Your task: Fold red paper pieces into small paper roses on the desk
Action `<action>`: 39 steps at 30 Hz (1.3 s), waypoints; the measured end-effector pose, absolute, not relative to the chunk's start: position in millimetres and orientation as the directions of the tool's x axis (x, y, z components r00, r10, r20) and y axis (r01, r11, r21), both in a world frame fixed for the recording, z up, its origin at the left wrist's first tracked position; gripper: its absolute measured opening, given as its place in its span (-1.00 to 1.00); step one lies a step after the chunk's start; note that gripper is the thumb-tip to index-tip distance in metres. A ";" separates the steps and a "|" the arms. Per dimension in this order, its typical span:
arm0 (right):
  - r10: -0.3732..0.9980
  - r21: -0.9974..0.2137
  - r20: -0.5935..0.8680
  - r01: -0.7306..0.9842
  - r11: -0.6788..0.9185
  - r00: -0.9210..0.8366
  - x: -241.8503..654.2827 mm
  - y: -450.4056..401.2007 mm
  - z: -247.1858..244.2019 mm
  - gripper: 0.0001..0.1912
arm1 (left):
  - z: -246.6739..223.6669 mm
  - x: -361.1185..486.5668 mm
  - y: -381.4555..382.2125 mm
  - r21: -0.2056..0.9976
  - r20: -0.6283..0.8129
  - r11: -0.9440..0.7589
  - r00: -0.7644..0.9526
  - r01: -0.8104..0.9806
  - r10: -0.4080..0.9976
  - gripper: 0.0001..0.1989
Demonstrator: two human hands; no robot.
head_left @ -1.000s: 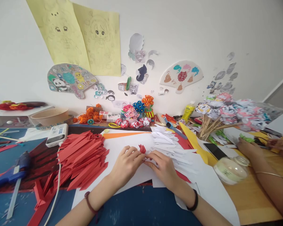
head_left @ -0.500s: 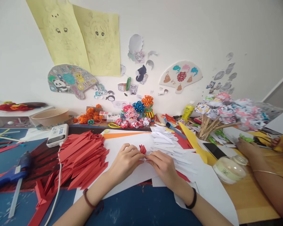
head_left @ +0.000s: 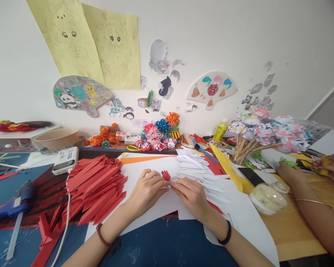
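Note:
A small folded red paper flower (head_left: 166, 175) stands up between my fingertips, above the white sheets. My left hand (head_left: 150, 189) is closed, its fingertips pinching the flower's base from the left. From the right, my right hand (head_left: 191, 194) is closed too, its thumb and fingers meeting at the same base; a bit of white shows there, mostly hidden. Left of my hands lies a heap of red paper strips (head_left: 97, 187). White paper strips (head_left: 193, 167) are spread just beyond my right hand on the white paper (head_left: 153, 163).
A blue glue gun (head_left: 19, 202), a white power bank (head_left: 65, 160) with its cable, and folded red paper lie left. On the right are a bottle (head_left: 268, 198), a phone (head_left: 251, 177) and paper flowers on sticks (head_left: 264, 129). A co-worker's hands (head_left: 292, 174) work with green paper and yellow-handled scissors.
The red flower has turned and tilted slightly in my fingers while both hands stay pinched at its base. The whole view has shifted a little. The co-worker's yellow-handled scissors have moved.

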State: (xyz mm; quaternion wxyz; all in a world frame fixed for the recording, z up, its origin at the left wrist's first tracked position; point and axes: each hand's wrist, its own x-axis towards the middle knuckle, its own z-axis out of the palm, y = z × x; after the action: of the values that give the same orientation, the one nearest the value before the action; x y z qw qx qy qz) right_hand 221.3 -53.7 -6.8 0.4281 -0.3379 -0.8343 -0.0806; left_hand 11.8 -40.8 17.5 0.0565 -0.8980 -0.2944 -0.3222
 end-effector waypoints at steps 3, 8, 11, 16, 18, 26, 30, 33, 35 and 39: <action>0.493 -0.143 0.766 0.639 0.756 -0.412 220.9 -52.5 -9.0 -0.82 | 16.3 12.0 -40.5 0.081 0.627 -0.827 0.617 0.557 0.476 -0.87; 0.473 -0.142 0.799 0.648 0.748 -0.372 218.7 -50.0 -15.1 -0.87 | 14.1 15.0 -41.1 0.069 0.634 -0.835 0.622 0.546 0.459 -0.85; 0.472 -0.153 0.806 0.645 0.749 -0.357 218.0 -49.7 -17.0 -0.87 | 13.7 16.6 -41.8 0.065 0.634 -0.832 0.621 0.552 0.461 -0.83; 0.468 -0.157 0.809 0.637 0.755 -0.355 218.8 -49.7 -18.0 -0.87 | 13.9 16.7 -41.8 0.054 0.652 -0.830 0.610 0.555 0.450 -0.83; 0.476 -0.163 0.804 0.637 0.753 -0.356 219.5 -49.7 -18.4 -0.87 | 13.8 16.6 -41.4 0.040 0.645 -0.831 0.621 0.555 0.446 -0.83; 0.501 -0.179 0.787 0.645 0.743 -0.359 215.5 -49.4 -20.7 -0.82 | 5.0 27.4 -51.4 -0.176 0.683 -0.712 0.605 0.680 0.409 -0.86; 0.495 -0.164 0.788 0.650 0.742 -0.366 214.3 -49.5 -20.1 -0.78 | -0.9 30.2 -54.0 -0.314 0.659 -0.656 0.655 0.686 0.369 -0.91; 0.505 -0.170 0.791 0.669 0.724 -0.346 216.1 -50.1 -18.2 -0.87 | -0.9 28.1 -51.4 -0.354 0.618 -0.666 0.698 0.657 0.361 -0.91; 0.515 -0.176 0.779 0.662 0.728 -0.359 217.7 -50.3 -17.5 -0.88 | 1.3 26.0 -49.2 -0.349 0.594 -0.687 0.718 0.637 0.364 -0.90; 0.476 -0.152 0.769 0.601 0.785 -0.427 219.9 -49.8 -18.8 -0.84 | 8.5 20.6 -46.7 -0.412 0.539 -0.717 0.785 0.562 0.305 -0.84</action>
State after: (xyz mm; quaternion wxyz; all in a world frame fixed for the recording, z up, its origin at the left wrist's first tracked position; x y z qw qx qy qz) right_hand 219.9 -49.8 -18.8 0.4293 -0.3199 -0.8414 -0.0730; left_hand 20.6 -46.7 8.5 0.2886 -0.8996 -0.2408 -0.2225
